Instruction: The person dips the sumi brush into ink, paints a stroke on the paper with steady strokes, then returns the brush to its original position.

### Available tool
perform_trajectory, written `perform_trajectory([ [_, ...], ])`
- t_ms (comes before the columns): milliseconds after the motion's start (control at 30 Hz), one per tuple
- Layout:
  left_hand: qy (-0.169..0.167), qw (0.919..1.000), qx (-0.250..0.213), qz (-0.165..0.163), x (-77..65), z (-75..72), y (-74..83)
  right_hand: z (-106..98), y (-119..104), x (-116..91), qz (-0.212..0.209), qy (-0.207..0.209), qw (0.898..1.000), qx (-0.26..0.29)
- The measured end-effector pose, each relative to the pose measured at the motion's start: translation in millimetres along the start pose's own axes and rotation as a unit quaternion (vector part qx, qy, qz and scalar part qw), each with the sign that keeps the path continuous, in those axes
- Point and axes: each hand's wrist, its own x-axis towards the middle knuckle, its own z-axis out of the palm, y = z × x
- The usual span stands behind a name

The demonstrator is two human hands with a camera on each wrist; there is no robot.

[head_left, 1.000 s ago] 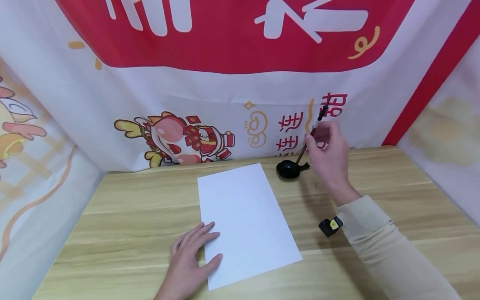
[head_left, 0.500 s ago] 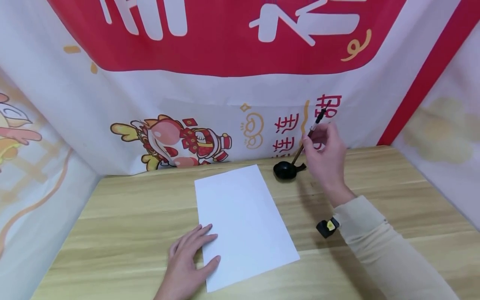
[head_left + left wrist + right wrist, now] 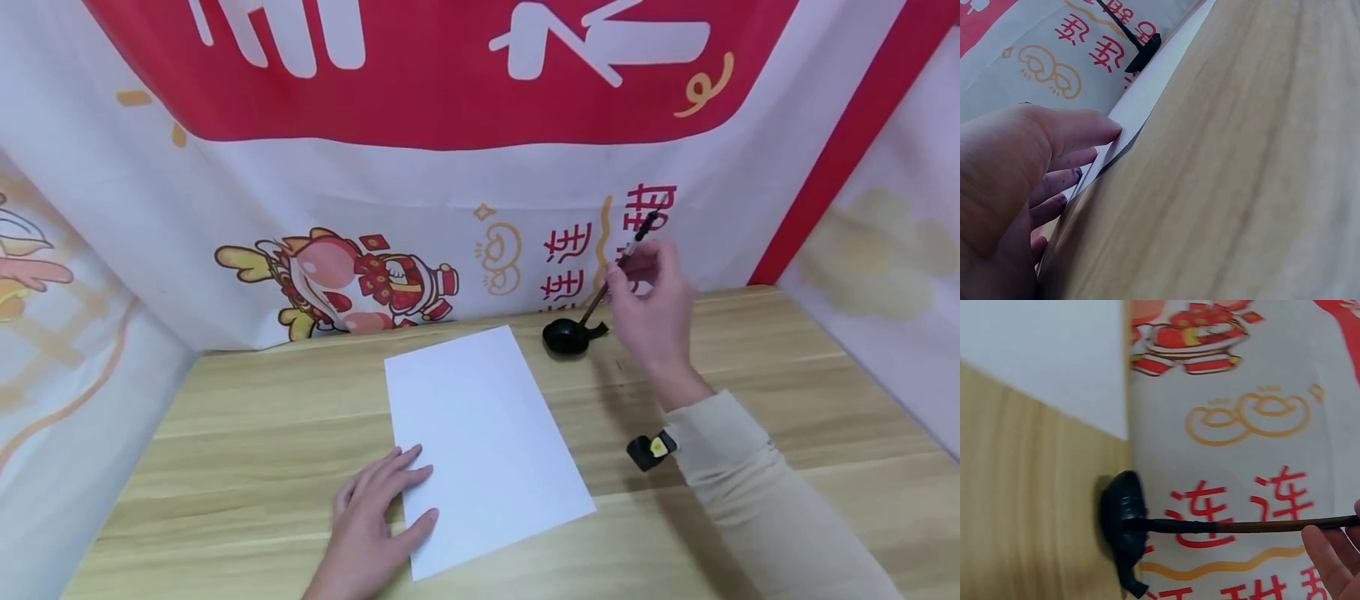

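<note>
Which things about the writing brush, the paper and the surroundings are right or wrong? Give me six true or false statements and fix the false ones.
1. The right hand holds a writing brush. True.
2. The left hand touches the white paper. True.
3. The brush's lower end rests on the paper. False: it is at the black ink dish.
4. Red characters mark the cloth backdrop. True.
5. In the head view, the dish stands left of the paper. False: right.
6. Brushstrokes cover the paper. False: no marks show.
</note>
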Motion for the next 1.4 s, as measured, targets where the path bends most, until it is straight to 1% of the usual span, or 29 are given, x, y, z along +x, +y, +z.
perform_trajectory([
  [67,0.000,1.0000,0.002,-0.001,-0.5,1.2,0.1,-2.7,-1.2,-2.6,0.024,0.020,1.000,0.004],
  [167,-0.002,1.0000,0.006,-0.004,-0.5,2.0,0.0,-5.0,-5.0,-5.8,0.052,0.057,0.997,0.023],
  [200,-0.004,1.0000,0.006,-0.006,-0.3,1.9,0.0,-5.0,-6.0,-6.9,0.059,0.063,0.996,0.029],
  [267,-0.007,0.9999,0.007,-0.010,0.1,1.7,0.0,-3.7,-7.1,-8.6,0.059,0.070,0.995,0.038],
  [433,-0.011,0.9999,0.005,-0.012,1.8,0.2,0.6,1.0,-5.7,-11.4,0.050,0.067,0.995,0.051],
  [700,-0.003,1.0000,-0.001,-0.002,3.3,1.2,1.5,3.6,-0.8,-7.2,0.071,0.067,0.994,0.050],
  [900,-0.011,0.9998,0.007,-0.017,0.7,1.5,0.2,2.7,-2.4,-4.7,0.084,0.060,0.993,0.049],
  [1067,-0.023,0.9992,0.007,-0.031,-0.2,1.3,-0.1,2.9,-4.3,-1.7,0.069,0.070,0.994,0.044],
  [1133,-0.031,0.9988,0.001,-0.038,-0.7,1.1,-0.2,3.1,-4.0,-2.0,0.064,0.072,0.995,0.030],
  [1267,-0.044,0.9983,-0.003,-0.037,-3.5,1.7,-3.0,3.9,-1.2,-4.6,0.066,0.066,0.996,0.002],
  [1400,-0.037,0.9991,0.006,-0.023,-2.6,2.5,-6.6,5.7,-0.6,-3.0,0.060,0.062,0.996,-0.003],
])
